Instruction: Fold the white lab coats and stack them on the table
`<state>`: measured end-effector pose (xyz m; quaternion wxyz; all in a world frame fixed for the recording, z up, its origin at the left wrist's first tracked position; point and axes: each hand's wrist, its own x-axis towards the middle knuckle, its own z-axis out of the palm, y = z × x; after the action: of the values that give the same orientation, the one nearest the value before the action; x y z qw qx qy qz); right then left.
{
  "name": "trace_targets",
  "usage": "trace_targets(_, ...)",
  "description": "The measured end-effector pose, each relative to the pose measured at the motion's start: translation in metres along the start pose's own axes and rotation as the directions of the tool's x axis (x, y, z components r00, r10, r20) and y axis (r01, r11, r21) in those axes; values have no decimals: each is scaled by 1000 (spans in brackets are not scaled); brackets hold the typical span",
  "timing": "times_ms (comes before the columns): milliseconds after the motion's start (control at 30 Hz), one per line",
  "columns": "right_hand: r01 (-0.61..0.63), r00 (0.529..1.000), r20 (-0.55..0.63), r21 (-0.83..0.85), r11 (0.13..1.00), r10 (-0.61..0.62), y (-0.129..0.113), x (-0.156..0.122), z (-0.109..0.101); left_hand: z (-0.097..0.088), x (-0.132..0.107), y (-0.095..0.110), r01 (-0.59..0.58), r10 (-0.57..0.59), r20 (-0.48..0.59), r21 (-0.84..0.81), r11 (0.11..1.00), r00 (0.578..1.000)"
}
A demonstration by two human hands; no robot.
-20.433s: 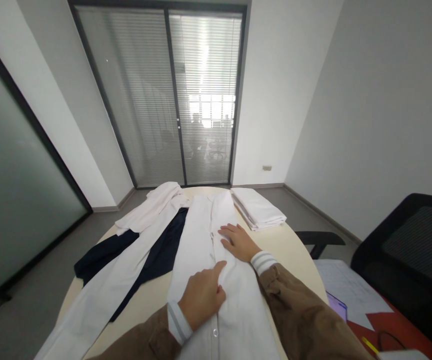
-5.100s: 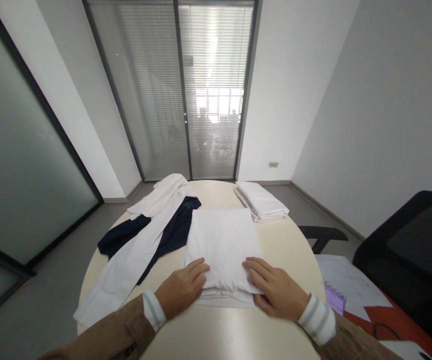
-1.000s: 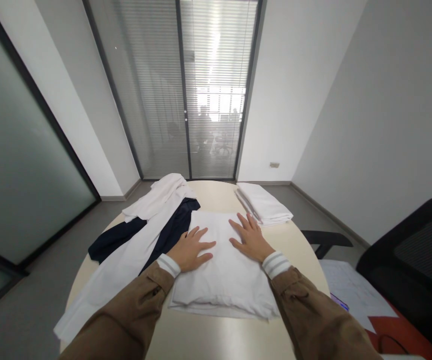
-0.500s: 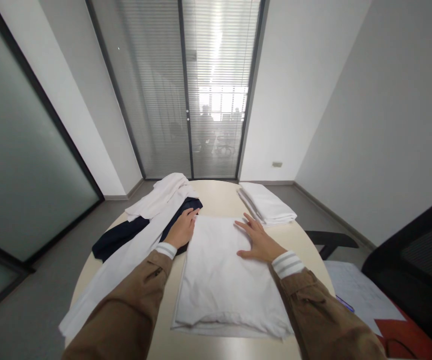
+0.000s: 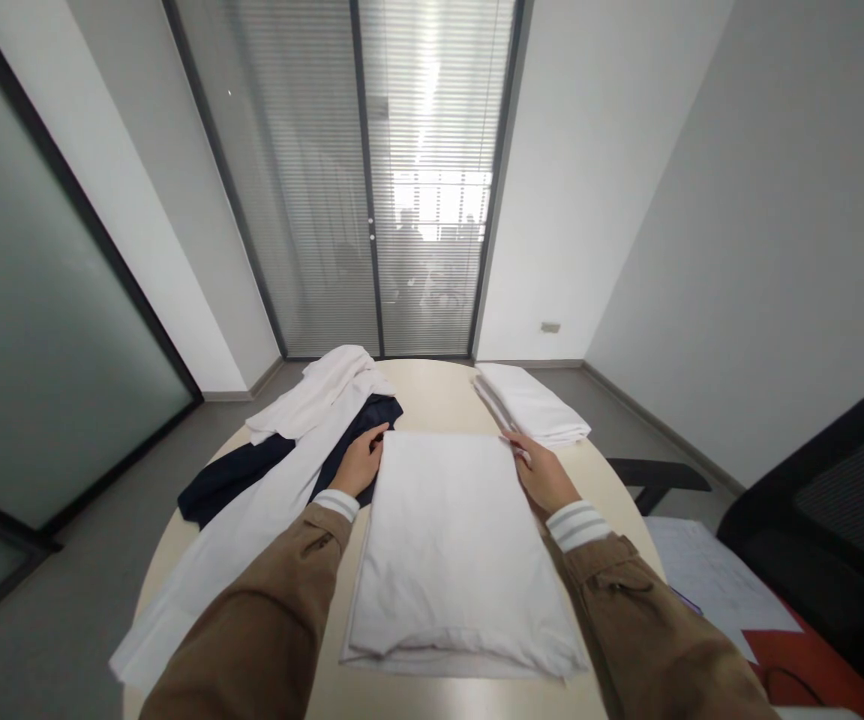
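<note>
White cloth garment, folded to a flat rectangle, lies before the person on the round cream-coloured table. The left hand has curled fingers closed on its far left corner; the right hand pinches the far right corner. Folding of this piece seems nearly complete, although the near edge is uneven. Neat folded white cloth stack at far right looks finished. Loose white clothing and navy cloth beneath it, at left, are not folded yet.

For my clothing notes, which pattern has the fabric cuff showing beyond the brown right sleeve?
The white fabric cuff carries grey stripes; the head view shows it.
</note>
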<state>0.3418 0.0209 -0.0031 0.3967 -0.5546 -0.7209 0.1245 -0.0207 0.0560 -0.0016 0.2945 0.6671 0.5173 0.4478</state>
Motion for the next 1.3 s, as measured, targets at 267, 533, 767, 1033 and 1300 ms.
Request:
trace_targets(267,-107,981,186,255,961,59,5,-5,-2,0,-7,15,50,-63,-53,-213,976,997)
trace_targets(533,-93,986,165,346,934,38,-3,-4,-1,5,-9,20,138,-171,-10,-548,825,985)
trace_targets(767,-115,987,156,468,876,47,10,1,1,9,-10,19,183,-218,25,-646,741,976)
trace_targets(1033,-279,960,173,638,717,219,14,3,4,4,-9,22,177,-225,-41,-485,856,974)
trace_targets(1300,-310,951,200,595,742,238,7,2,2,10,-9,13,185,-239,-32,-538,822,971)
